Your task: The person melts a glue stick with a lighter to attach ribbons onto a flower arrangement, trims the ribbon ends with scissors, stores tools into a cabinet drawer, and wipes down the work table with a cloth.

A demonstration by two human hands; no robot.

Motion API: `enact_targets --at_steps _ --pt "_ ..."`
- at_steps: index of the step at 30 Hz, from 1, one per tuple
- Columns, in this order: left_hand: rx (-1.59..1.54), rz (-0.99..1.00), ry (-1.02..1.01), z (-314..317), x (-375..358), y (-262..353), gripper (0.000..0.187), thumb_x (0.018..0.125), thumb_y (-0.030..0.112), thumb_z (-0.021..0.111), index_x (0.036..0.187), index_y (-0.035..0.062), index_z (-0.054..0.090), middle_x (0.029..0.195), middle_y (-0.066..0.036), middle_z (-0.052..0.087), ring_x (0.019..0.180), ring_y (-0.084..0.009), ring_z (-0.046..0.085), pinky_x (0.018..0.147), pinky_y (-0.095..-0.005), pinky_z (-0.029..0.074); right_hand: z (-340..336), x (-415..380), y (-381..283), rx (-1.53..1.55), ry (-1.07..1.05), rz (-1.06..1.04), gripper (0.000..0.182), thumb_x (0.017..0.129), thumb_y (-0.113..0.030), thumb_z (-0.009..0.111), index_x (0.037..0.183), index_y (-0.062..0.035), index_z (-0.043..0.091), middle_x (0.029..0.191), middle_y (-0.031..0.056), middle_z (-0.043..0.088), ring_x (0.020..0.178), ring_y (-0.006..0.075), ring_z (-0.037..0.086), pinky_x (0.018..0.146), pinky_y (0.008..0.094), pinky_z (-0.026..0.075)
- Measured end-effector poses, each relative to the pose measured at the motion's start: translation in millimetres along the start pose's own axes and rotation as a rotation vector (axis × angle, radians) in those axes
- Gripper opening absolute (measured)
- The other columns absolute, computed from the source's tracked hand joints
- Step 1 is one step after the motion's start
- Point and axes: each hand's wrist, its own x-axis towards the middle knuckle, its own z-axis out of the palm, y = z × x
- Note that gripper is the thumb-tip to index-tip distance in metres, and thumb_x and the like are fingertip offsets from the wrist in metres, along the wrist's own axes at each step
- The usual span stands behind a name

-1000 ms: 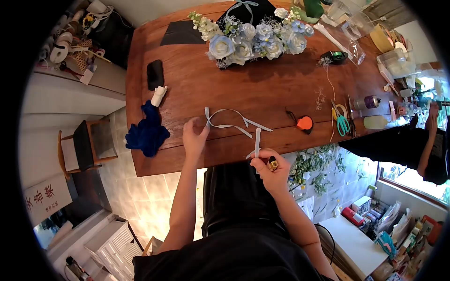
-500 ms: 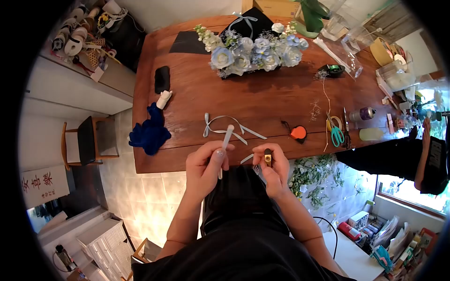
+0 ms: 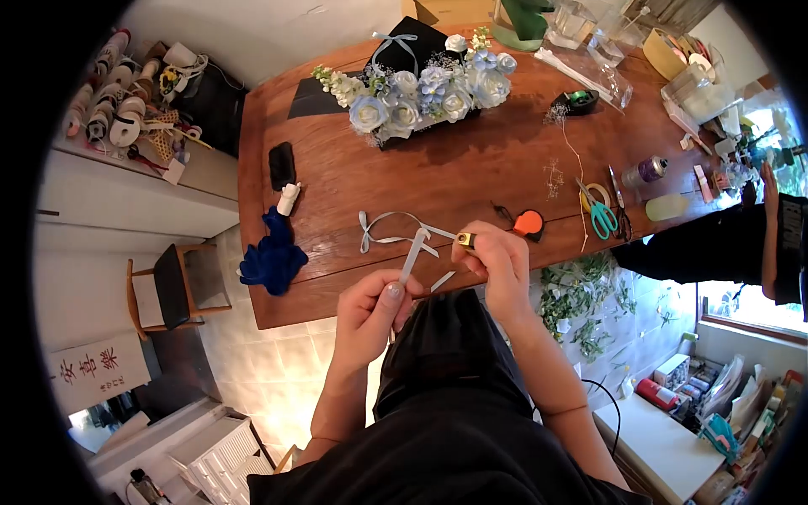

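My left hand point(image 3: 369, 313) is closed, pinching a short pale grey-blue ribbon point(image 3: 413, 257) whose upper end stands up above the fingers and bends over at the tip. Just to the right, my right hand point(image 3: 503, 268) is wrapped round a small gold-topped lighter point(image 3: 466, 241); most of its body is hidden by the fingers, and I make out no flame. Behind both hands, a tied ribbon bow with a long loop point(image 3: 364, 231) lies on the wooden table point(image 3: 337, 185). A small ribbon offcut point(image 3: 443, 280) rests near the table's front edge.
An arrangement of blue and white flowers point(image 3: 418, 108) stands at the back. An orange tape measure point(image 3: 528, 223), teal scissors point(image 3: 603, 220) and a spray can point(image 3: 648, 171) lie to the right. Dark blue cloth point(image 3: 273, 257) sits at the left edge. Another person point(image 3: 724, 231) is at the far right.
My right hand has risen and turned, bringing the lighter up beside the ribbon's upper end. The left hand still pinches the ribbon. The whole view has shifted and tilted slightly.
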Motion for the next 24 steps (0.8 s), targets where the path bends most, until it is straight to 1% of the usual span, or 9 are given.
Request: enact_targets --at_steps 1,4,7,13,24 --pt "-0.013 -0.014 -0.003 1.3 -0.2 -0.9 0.024 0.097 0.017 0.046 0.095 -0.0032 0.059 0.061 0.002 0.048 0.052 -0.0036 0.041 0.048 -0.0178 0.031 6.6 1.2 -4.0 -0.003 0.042 -0.024 0.026 0.089 -0.016 0.047 0.07 0.0013 0.054 0.061 0.0001 0.045 0.057 0.0068 0.038 0.053 0.0231 0.031" --pt "-0.045 -0.045 -0.011 4.4 -2.0 -3.1 0.025 0.097 0.018 0.046 0.095 -0.0031 0.059 0.06 0.002 0.047 0.052 -0.0037 0.041 0.047 -0.0178 0.031 9.1 2.4 -1.3 -0.067 0.055 -0.081 0.024 0.087 -0.013 0.047 0.069 0.0016 0.053 0.06 0.0026 0.047 0.056 0.0087 0.04 0.052 0.0248 0.032" --pt "-0.06 -0.048 -0.018 6.5 -3.3 -4.0 0.025 0.097 0.018 0.046 0.094 -0.003 0.059 0.06 0.002 0.047 0.052 -0.0037 0.04 0.047 -0.0177 0.031 11.5 3.6 -6.1 -0.095 0.074 -0.05 0.021 0.084 -0.011 0.047 0.068 0.0023 0.053 0.059 0.0053 0.049 0.054 0.0106 0.042 0.05 0.0263 0.034" --pt "-0.078 -0.049 -0.018 9.9 -4.5 -4.2 0.026 0.097 0.018 0.046 0.094 -0.0028 0.06 0.06 0.002 0.047 0.051 -0.0035 0.04 0.047 -0.0174 0.031 10.1 4.9 -3.4 -0.11 0.101 -0.022 0.023 0.083 -0.012 0.048 0.067 0.003 0.053 0.057 0.0073 0.05 0.052 0.0127 0.044 0.05 0.0275 0.035" --pt "-0.092 -0.052 -0.011 12.1 -4.8 -7.6 0.026 0.097 0.019 0.046 0.093 -0.0029 0.059 0.059 0.002 0.047 0.051 -0.0035 0.039 0.047 -0.0174 0.03 7.1 3.5 -3.5 -0.104 0.092 -0.003 0.022 0.083 -0.011 0.048 0.066 0.0029 0.054 0.057 0.0077 0.051 0.052 0.0131 0.045 0.05 0.0276 0.036"
